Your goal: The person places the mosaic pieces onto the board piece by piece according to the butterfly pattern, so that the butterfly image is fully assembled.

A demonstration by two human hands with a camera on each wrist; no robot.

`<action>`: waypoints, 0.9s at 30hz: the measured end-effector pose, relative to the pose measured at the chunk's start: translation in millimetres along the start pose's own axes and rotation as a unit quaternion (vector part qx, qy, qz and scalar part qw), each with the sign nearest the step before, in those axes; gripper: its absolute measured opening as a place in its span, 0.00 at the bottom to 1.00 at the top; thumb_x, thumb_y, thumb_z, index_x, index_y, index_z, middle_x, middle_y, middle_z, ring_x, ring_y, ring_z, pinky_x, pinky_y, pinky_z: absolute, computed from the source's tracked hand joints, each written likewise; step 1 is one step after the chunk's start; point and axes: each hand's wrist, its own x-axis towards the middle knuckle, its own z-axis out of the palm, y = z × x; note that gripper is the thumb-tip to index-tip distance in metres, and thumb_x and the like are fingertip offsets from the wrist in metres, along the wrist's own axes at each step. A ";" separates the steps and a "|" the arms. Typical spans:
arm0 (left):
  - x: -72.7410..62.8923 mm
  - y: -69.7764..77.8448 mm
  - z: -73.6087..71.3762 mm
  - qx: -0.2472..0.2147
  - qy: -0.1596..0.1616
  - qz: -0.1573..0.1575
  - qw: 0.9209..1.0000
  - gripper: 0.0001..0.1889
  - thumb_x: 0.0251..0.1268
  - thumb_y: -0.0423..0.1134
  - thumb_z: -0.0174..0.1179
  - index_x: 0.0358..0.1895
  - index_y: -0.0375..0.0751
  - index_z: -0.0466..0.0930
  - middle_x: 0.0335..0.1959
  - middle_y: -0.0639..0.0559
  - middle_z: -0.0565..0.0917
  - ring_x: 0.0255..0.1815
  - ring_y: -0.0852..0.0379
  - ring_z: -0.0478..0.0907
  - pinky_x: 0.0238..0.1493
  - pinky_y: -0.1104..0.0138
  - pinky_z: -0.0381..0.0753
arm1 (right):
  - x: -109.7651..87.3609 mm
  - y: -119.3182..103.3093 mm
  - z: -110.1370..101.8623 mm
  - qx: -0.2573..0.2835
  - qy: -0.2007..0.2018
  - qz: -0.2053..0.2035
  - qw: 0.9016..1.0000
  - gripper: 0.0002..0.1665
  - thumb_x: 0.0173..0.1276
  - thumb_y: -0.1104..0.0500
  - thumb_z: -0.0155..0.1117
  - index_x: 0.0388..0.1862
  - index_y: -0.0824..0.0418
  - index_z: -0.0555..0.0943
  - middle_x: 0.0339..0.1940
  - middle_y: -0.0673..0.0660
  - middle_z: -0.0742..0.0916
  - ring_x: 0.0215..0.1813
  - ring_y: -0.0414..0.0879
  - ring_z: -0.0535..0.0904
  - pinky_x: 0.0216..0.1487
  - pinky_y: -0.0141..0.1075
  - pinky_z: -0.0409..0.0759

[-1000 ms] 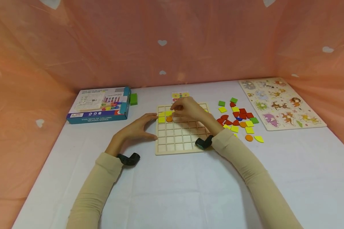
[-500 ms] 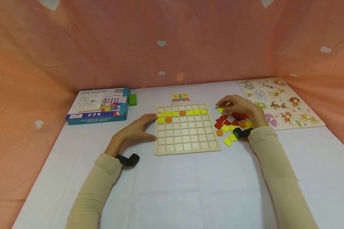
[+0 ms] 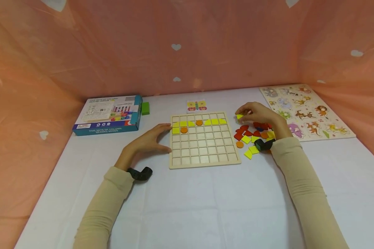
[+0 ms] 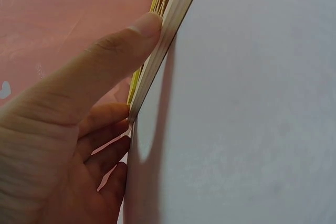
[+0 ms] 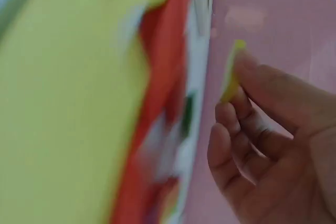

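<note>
A wooden grid board (image 3: 205,163) lies flat in the middle of the table. Its second row carries yellow tiles (image 3: 215,121) and an orange disc (image 3: 199,122); a yellow square (image 3: 176,130) and another orange disc (image 3: 184,130) sit at the left of the third row. My left hand (image 3: 146,140), fingers extended, touches the board's left edge with thumb and fingertips, as the left wrist view shows too. Right of the board, my right hand (image 3: 258,114) pinches a yellow tile (image 5: 231,74) between thumb and fingers, above the loose pieces. The hand hides part of them.
Loose red pieces (image 3: 243,128), yellow pieces (image 3: 246,139) and an orange disc (image 3: 239,144) lie right of the board. Behind it is a butterfly pattern card (image 3: 196,105). An animal puzzle (image 3: 311,114) lies far right; a toy box (image 3: 107,114) and green block (image 3: 145,108) stand left.
My right hand has moved right from over the board's upper left to the loose pieces and picked up a yellow tile. My left hand stays at the board's edge.
</note>
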 end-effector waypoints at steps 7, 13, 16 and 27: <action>-1.7 -1.0 -0.1 0.001 0.003 0.003 1.000 0.49 0.45 0.54 0.72 0.71 0.43 0.56 0.73 0.48 0.53 0.74 0.48 0.47 0.72 0.51 0.48 | 29.9 -68.5 23.4 0.010 0.019 -0.099 0.995 0.18 0.63 0.66 0.63 0.52 0.69 0.78 0.49 0.64 0.82 0.50 0.56 0.77 0.51 0.47 0.77; 0.2 -1.7 0.2 0.000 0.001 0.008 1.000 0.49 0.45 0.55 0.71 0.71 0.44 0.56 0.73 0.49 0.53 0.74 0.48 0.47 0.72 0.51 0.48 | 56.1 -108.5 65.8 -0.021 0.006 -0.175 0.984 0.16 0.60 0.65 0.66 0.47 0.70 0.80 0.44 0.63 0.82 0.44 0.53 0.79 0.45 0.39 0.80; 1.0 -2.7 0.0 0.000 -0.001 0.008 1.000 0.49 0.46 0.56 0.70 0.71 0.44 0.56 0.74 0.49 0.53 0.74 0.48 0.47 0.72 0.51 0.49 | 65.3 -114.1 82.7 -0.039 -0.006 -0.178 0.983 0.15 0.57 0.65 0.69 0.43 0.70 0.82 0.41 0.62 0.83 0.41 0.50 0.78 0.43 0.37 0.79; 0.1 -2.3 -0.2 0.007 -0.001 0.009 1.000 0.48 0.47 0.54 0.70 0.71 0.43 0.57 0.73 0.48 0.54 0.74 0.48 0.48 0.72 0.51 0.49 | 66.4 -114.8 97.2 -0.087 -0.011 -0.153 0.984 0.13 0.56 0.63 0.70 0.40 0.66 0.83 0.36 0.59 0.83 0.37 0.48 0.75 0.40 0.36 0.76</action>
